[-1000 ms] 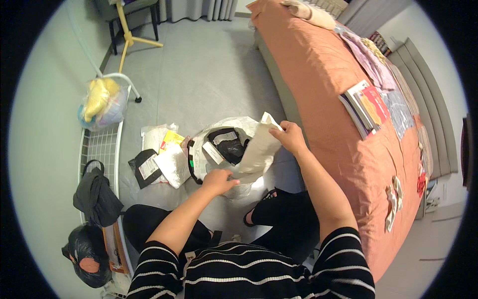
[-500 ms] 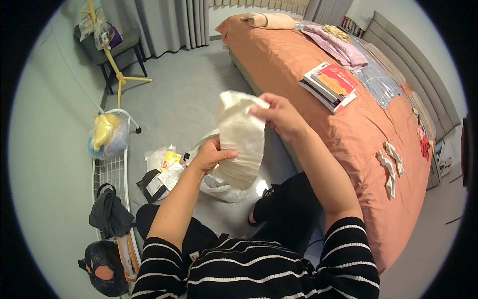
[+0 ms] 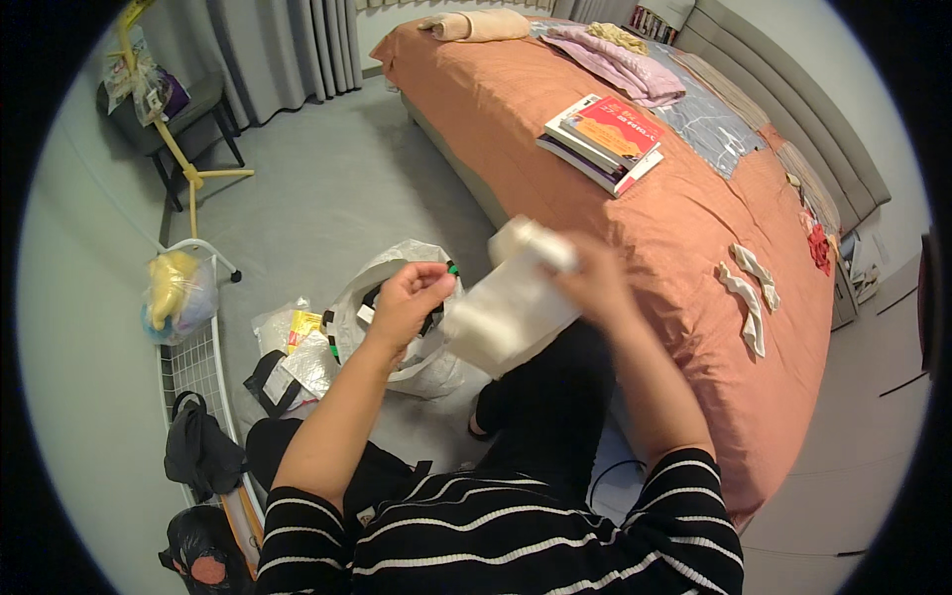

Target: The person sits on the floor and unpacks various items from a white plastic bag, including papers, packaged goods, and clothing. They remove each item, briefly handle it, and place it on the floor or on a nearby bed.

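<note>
In my right hand (image 3: 595,283), blurred by motion, is a white, soft-looking folded bundle (image 3: 511,307), cloth or a thin packet; I cannot tell which. It is tilted, just above my right thigh. My left hand (image 3: 412,297) is closed, thumb against fingers, at the rim of a white bag (image 3: 382,263) on the floor, beside a green tab. The bag's mouth gapes, and dark items show inside. Clear and silvery packets (image 3: 310,367) lie left of the bag, along with a yellow one and a black packet with a white label (image 3: 273,382).
The orange-covered bed (image 3: 635,238) fills the right side, bearing stacked books (image 3: 605,144), white strips (image 3: 744,307) and a pink quilt (image 3: 620,64). Along the left wall run a white wire rack (image 3: 193,372), a dark bag (image 3: 201,451) and a yellow stand (image 3: 188,174).
My left hand has let go of the white bundle and closed at the bag's rim. The right hand has carried the bundle lower and to the right. The bag's mouth now shows wider.
</note>
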Motion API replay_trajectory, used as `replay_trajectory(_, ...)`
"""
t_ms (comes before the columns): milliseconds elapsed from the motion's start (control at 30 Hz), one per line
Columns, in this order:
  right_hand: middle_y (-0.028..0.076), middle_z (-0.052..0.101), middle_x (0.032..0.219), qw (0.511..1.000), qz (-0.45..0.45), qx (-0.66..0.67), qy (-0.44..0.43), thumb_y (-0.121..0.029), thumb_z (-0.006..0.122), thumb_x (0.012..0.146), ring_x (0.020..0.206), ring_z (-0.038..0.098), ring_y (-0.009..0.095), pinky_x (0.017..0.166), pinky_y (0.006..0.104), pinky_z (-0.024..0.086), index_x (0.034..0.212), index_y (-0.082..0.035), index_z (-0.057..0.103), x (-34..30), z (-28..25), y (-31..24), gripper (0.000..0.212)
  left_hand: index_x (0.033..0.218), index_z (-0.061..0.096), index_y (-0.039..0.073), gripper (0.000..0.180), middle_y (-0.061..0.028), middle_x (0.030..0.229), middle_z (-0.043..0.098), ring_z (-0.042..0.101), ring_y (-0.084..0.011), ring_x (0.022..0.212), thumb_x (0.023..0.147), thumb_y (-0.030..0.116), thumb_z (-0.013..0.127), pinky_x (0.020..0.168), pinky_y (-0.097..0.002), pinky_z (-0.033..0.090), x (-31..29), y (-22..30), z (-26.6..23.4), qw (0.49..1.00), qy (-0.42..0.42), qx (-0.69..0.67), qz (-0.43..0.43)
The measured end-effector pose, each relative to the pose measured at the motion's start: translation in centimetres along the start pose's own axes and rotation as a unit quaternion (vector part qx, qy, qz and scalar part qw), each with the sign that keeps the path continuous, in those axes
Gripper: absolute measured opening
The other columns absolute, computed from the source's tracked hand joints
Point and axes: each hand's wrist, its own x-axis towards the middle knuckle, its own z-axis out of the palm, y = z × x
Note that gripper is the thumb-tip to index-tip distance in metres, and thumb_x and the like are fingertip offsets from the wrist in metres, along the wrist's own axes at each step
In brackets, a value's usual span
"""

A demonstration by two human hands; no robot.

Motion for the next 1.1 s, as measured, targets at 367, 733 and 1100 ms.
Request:
replay_trajectory(367,0.019,0.067,0.089,0.857,0.053,-0.420,0.295,-0.015,0.054,0.083,0.082,0.065,0.037,0.070,0.0409,0.052,0.113,-0.007,0.061,7.8,-20.2,12.8,0.032,0.118,0.052,0.002,0.038,-0.0033,0.098,0.065,0.060,-0.0106,0.088,0.089,0.024,0.063,0.076,-0.0245,0.045,1.5,-5.2,1.0,0.986,-0.072,0.088,-0.122)
replay_trajectory(733,0.016,0.048,0.133,0.871,-0.029,-0.477,0.114,-0.031,0.058,0.087,0.124,0.042,0.036,0.096,0.0555,0.036,0.123,-0.013,0.054,4.5,-3.7,10.1,0.041,0.143,0.033,0.013,0.055,-0.0086,0.136,0.048,0.053,-0.0169,0.112,0.095,0.028,0.053,0.091,-0.0302,0.042,2.5,-6.8,3.9,0.976,-0.200,-0.028,-0.086)
replay_trajectory(1100,0.013,0.066,0.106,0.844,-0.160,-0.246,-0.450,-0.019,0.060,0.083,0.098,0.063,0.031,0.081,0.0416,0.051,0.100,-0.008,0.068,1.6,30.6,6.2,0.022,0.102,0.066,0.008,0.030,-0.0111,0.095,0.066,0.061,-0.0306,0.098,0.080,0.029,0.065,0.102,-0.0600,0.029,-3.9,-18.7,-10.3,0.691,-0.024,0.723,-0.003)
